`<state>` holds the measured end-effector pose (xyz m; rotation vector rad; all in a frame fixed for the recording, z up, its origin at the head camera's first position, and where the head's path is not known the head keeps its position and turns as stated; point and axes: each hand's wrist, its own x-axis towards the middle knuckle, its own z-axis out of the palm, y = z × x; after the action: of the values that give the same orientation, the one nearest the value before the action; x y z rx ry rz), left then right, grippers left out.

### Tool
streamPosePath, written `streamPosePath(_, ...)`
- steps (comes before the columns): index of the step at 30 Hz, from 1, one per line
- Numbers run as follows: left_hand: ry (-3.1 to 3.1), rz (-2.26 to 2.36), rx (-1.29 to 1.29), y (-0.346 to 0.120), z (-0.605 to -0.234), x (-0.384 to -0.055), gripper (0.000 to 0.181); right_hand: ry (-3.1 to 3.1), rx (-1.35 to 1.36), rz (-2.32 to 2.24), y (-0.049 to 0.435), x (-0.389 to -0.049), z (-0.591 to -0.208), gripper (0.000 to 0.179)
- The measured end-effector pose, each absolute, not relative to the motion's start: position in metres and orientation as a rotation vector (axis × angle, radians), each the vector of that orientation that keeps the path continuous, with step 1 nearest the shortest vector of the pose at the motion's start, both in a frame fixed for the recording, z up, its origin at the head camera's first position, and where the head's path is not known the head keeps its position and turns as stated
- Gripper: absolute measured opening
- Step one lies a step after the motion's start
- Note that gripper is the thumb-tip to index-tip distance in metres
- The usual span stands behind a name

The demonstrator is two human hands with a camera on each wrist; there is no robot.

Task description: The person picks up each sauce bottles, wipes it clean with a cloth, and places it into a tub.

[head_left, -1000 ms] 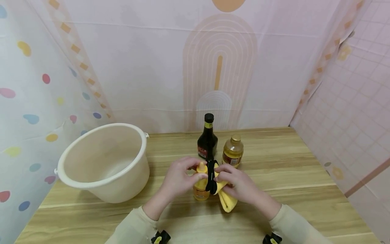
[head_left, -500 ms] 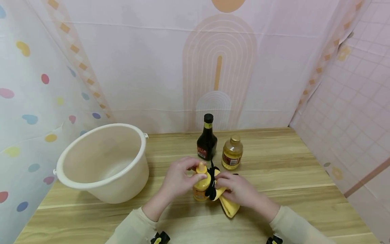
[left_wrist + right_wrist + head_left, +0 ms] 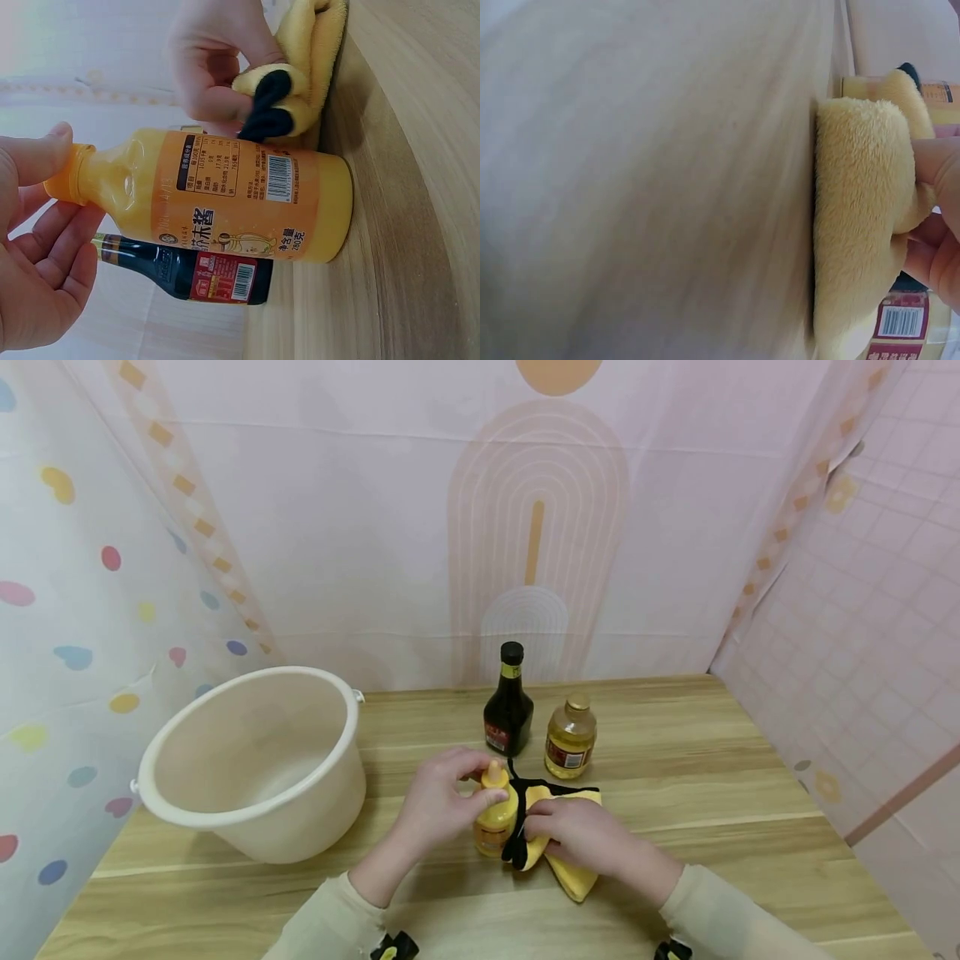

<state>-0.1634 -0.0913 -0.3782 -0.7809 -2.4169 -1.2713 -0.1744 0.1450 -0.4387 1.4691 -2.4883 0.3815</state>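
Left hand [image 3: 447, 793] has a small pinch, thumb & finger on the orange cap [image 3: 76, 177] of a yellow squeezy bottle w/ an orange label [image 3: 225, 199], which looks upright on the pale wood worktop [image 3: 675, 752]. Right hand [image 3: 577, 831] holds a bunched, fluffy yellow cloth w/ black trim [image 3: 859, 202] by the bottle's right side; part of it lies on the worktop. Can't tell for sure if cloth & bottle touch, b/c the trim hides that spot.

To do this bit well, I'd pinch the cap firm but not twist it, so the bottle won't tip. Press the cloth soft & flat, prob w/ the fluffy part. Tuck the loose corner up so it doesn't drag. Turn the bottle slow, b/c its cap might unscrew. Mind the tall dark bottle w/ a black cap [image 3: 508, 718] & the see-through bottle of golden liquid [image 3: 567, 752]: both stand nearby, just behind.
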Motion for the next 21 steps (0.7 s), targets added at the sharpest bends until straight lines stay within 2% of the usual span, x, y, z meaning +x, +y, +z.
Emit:
streamPosePath(5, -2.441, -1.253, -0.756, -0.093, -0.379, -0.163, 0.024, -2.499, 1.468, 0.378, 0.145, -0.173, -0.437, 0.026)
streamPosePath(10, -2.436, -1.236, -0.751, -0.093, -0.380, -0.161, 0.028, -2.512, 1.344, 0.535, 0.152, -0.175, -0.438, 0.028)
streamPosePath(17, -2.444, -1.056, -0.683, -0.091, -0.378, -0.153, 0.059, -2.504, 1.145, 0.646, 0.162, -0.176, -0.427, 0.033)
streamPosePath(21, -2.444, -0.967, -0.563, -0.088, -0.376, -0.149, 0.048, -2.488, 1.083, 0.708, 0.166, -0.176, -0.425, 0.037)
